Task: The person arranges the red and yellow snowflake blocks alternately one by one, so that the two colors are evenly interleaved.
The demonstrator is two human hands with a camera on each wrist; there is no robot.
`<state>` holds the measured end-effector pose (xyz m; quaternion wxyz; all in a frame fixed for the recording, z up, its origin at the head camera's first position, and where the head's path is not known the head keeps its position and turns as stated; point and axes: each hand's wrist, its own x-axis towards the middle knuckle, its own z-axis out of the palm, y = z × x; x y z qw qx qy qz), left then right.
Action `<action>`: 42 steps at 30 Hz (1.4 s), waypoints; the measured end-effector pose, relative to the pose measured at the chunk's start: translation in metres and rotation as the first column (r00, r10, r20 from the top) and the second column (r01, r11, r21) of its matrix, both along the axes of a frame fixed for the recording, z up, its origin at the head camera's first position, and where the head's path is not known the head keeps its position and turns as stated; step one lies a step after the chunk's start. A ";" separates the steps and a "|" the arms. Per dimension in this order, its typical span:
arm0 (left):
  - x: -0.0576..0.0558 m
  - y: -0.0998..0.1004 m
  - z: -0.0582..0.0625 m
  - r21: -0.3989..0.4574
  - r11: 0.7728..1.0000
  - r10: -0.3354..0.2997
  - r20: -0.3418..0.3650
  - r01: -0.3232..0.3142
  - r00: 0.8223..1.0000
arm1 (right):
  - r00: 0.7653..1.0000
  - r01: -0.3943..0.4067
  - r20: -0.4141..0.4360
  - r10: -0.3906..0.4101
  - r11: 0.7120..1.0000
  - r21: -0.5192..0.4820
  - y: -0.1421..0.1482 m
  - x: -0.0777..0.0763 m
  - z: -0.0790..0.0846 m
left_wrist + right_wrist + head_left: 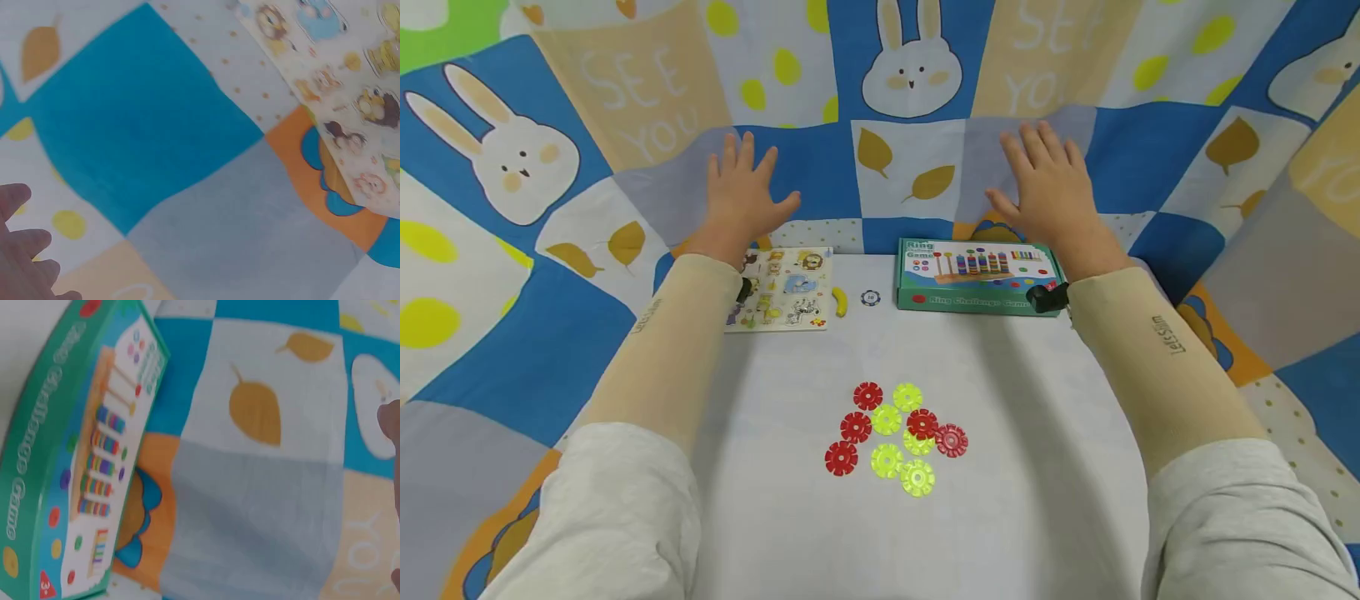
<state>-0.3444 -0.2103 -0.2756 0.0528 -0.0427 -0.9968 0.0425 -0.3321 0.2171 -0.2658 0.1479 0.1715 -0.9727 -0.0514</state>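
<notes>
My left hand [745, 193] is raised above the back left of the table, fingers spread, holding nothing. Its fingers [28, 240] show at the lower left of the left wrist view. On the right, my other hand [1051, 196] is lifted too, fingers straight and nothing in it. Nearest below the left hand lies an animal puzzle board [790, 290]. Under the right one is a green Ring Challenge Game box [973, 275]. Several red [855, 427] and yellow-green notched plastic discs [887, 460] lie grouped mid-table, a few overlapping.
A small yellow toy banana [840, 302] and a round dark-edged chip [870, 297] lie between the board and the box. The white table [790, 533] is bordered at the back and sides by a patterned cloth [805, 162] with rabbits and leaves.
</notes>
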 end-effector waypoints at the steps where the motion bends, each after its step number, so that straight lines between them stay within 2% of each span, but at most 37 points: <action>1: 0.004 -0.001 0.000 0.018 1.000 -0.013 -0.010 0.013 1.000 | 1.000 -0.025 -0.015 0.025 1.000 -0.001 -0.001 0.003 -0.001; 6: 0.025 -0.005 0.001 0.077 0.994 -0.070 -0.083 0.076 0.994 | 0.981 -0.162 -0.108 0.160 0.987 -0.008 -0.007 0.021 -0.006; 9: 0.038 -0.005 0.004 0.067 0.993 -0.088 -0.122 0.097 0.989 | 0.960 -0.236 -0.155 0.232 0.972 -0.007 -0.011 0.030 -0.008; 13: 0.056 -0.001 0.006 0.034 0.990 -0.128 -0.187 0.137 0.974 | 0.919 -0.334 -0.228 0.321 0.942 -0.018 -0.015 0.044 -0.014; 15: 0.065 0.001 0.005 0.029 0.986 -0.155 -0.227 0.166 0.961 | 0.895 -0.381 -0.264 0.360 0.924 -0.029 -0.017 0.052 -0.019; 19: 0.087 0.005 -0.007 0.050 0.966 -0.223 -0.341 0.254 0.913 | 0.845 -0.467 -0.330 0.421 0.882 -0.071 -0.024 0.069 -0.031; 22: 0.104 0.007 -0.022 0.082 0.942 -0.266 -0.405 0.325 0.875 | 0.828 -0.509 -0.336 0.448 0.853 -0.115 -0.031 0.083 -0.042; 24: 0.115 0.008 -0.032 0.103 0.930 -0.281 -0.416 0.352 0.865 | 0.822 -0.533 -0.327 0.466 0.832 -0.154 -0.035 0.092 -0.050; 27: 0.131 0.010 -0.044 0.151 0.911 -0.292 -0.419 0.384 0.859 | 0.825 -0.549 -0.295 0.483 0.808 -0.212 -0.041 0.107 -0.062; 30: 0.145 0.013 -0.054 0.211 0.887 -0.295 -0.424 0.410 0.856 | 0.839 -0.540 -0.248 0.484 0.795 -0.276 -0.045 0.123 -0.075; 31: 0.149 0.016 -0.056 0.228 0.875 -0.302 -0.433 0.428 0.849 | 0.848 -0.528 -0.229 0.478 0.795 -0.297 -0.045 0.128 -0.079; 35: 0.160 0.024 -0.069 0.311 0.818 -0.332 -0.432 0.484 0.839 | 0.891 -0.453 -0.157 0.427 0.805 -0.382 -0.045 0.148 -0.098; 37: 0.165 0.026 -0.076 0.360 0.790 -0.344 -0.410 0.497 0.845 | 0.906 -0.417 -0.122 0.406 0.805 -0.423 -0.046 0.156 -0.110; 39: 0.169 0.027 -0.083 0.421 0.765 -0.342 -0.375 0.487 0.862 | 0.918 -0.380 -0.086 0.387 0.800 -0.465 -0.048 0.162 -0.122; 42: 0.170 0.029 -0.095 0.507 0.722 -0.341 -0.332 0.471 0.880 | 0.927 -0.328 -0.029 0.373 0.774 -0.541 -0.053 0.169 -0.139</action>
